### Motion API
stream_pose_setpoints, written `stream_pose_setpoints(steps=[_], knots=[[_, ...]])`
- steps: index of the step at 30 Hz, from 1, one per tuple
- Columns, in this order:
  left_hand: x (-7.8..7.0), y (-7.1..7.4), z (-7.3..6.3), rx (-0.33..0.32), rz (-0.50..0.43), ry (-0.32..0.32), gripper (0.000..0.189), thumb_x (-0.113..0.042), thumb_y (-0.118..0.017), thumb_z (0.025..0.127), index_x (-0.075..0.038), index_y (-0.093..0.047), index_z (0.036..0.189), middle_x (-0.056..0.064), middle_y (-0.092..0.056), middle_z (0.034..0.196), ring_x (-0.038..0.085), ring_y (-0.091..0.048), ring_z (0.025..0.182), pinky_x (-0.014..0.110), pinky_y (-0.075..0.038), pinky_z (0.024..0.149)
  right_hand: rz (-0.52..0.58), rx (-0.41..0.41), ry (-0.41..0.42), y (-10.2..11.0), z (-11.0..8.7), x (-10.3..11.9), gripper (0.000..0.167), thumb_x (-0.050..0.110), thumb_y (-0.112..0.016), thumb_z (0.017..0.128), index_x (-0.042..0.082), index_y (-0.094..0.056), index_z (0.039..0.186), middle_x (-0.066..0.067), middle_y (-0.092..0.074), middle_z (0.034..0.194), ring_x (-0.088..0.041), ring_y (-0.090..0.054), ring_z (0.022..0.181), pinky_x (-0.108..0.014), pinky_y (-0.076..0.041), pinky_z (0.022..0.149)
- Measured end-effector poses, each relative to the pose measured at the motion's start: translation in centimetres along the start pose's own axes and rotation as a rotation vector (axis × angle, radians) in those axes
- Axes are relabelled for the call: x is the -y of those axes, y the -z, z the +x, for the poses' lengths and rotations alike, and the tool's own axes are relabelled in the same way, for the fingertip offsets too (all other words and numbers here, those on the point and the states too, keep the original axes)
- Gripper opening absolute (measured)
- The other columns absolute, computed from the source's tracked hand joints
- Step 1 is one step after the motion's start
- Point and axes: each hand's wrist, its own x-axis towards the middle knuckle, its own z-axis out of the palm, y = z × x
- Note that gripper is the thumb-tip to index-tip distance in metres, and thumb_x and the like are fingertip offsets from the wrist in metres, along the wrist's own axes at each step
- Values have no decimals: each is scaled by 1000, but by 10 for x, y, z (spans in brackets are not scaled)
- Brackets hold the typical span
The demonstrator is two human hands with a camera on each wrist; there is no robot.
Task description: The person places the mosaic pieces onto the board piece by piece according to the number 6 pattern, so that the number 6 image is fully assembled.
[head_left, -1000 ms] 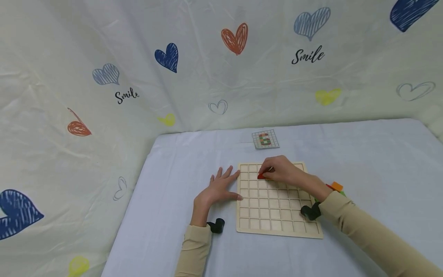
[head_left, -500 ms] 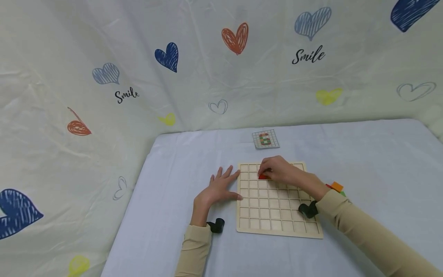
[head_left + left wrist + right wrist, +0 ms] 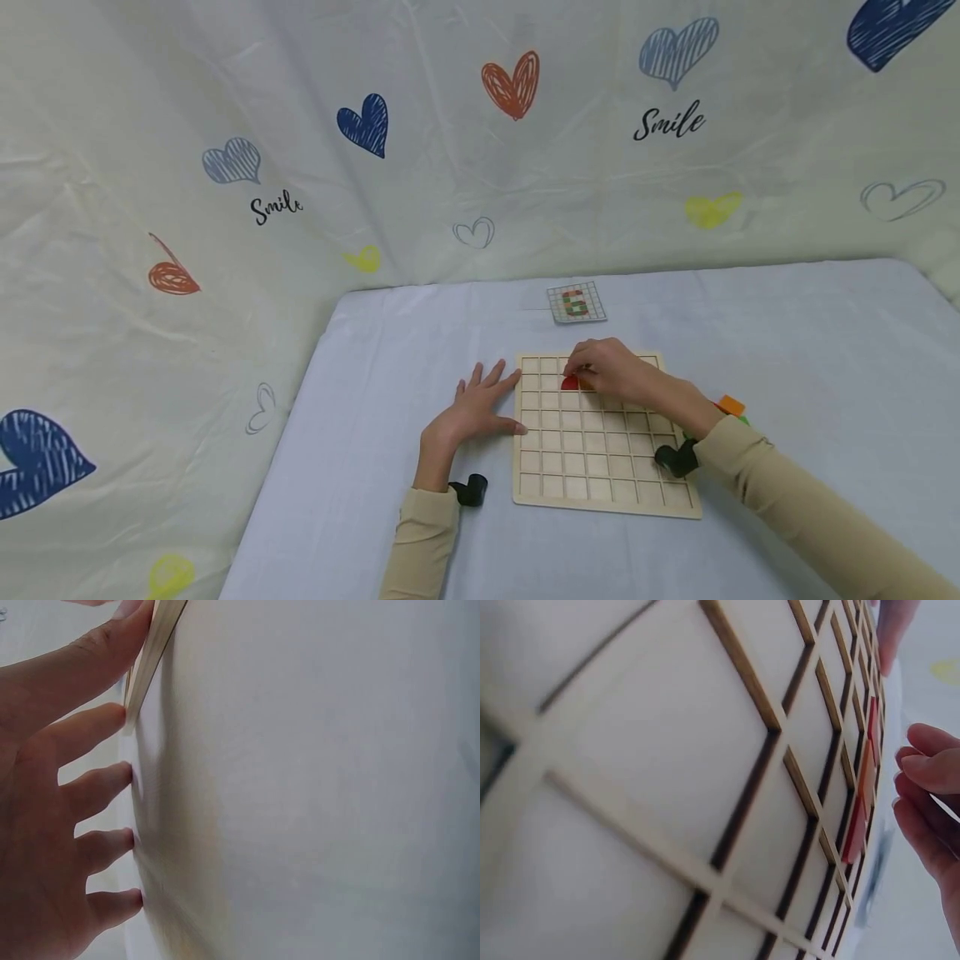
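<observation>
We see a grid board (image 3: 573, 462) of pale, smooth wood, squarish, its raised strips crossing into shallow square cells. Our left hand (image 3: 477, 410) lies at the board's left edge with fingers spread wide and holding nothing; thumb and index finger touch the wooden rim, and the other fingertips rest on the cloth beside it. Our right hand (image 3: 611, 372) is well apart from the left, over the board's far half; its fingers are loosely bent, with nothing visible between them. Beneath it, a flat red piece (image 3: 570, 383) with a curved top, an orange piece (image 3: 868, 771) and a second red piece (image 3: 853, 834) sit in a row of the board's cells. To the board's right, partly behind the tan sleeve (image 3: 817, 517), lie loose pieces (image 3: 731, 405) in flat orange, green and red. Beyond the board's far edge rests a thin card (image 3: 557, 313) printed with a fine grid. Under the board spreads white cloth (image 3: 825, 375), faintly creased.
</observation>
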Motion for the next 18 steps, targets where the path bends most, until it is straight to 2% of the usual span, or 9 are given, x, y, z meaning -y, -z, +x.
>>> stream_pose_setpoints(steps=[8, 13, 18], knots=[[-1, -1, 0, 3, 9, 5, 92, -41, -81, 88, -24, -31, 163, 5, -13, 174, 40, 2, 160, 63, -4, 127, 0, -47, -8, 16, -23, -1, 16, -11, -74, 85, 2, -78, 94, -7, -75, 92, -24, -70, 84, -36, -59, 72], [1, -2, 1, -1, 16, 7, 92, -41, -81, 88, -23, -31, 163, 5, -13, 174, 40, 2, 160, 63, -5, 127, -5, -28, -71, 24, -38, 0, 17, -8, -74, 87, 5, -79, 98, -4, -76, 95, -21, -69, 86, -36, -59, 74], [0, -2, 0, 1, 14, 5, 92, -41, -81, 88, -23, -31, 164, 5, -13, 174, 40, 2, 160, 63, -5, 127, 2, -20, -168, 32, -55, 0, 18, -5, -73, 89, 8, -80, 101, -1, -76, 99, -20, -69, 92, -36, -60, 77]])
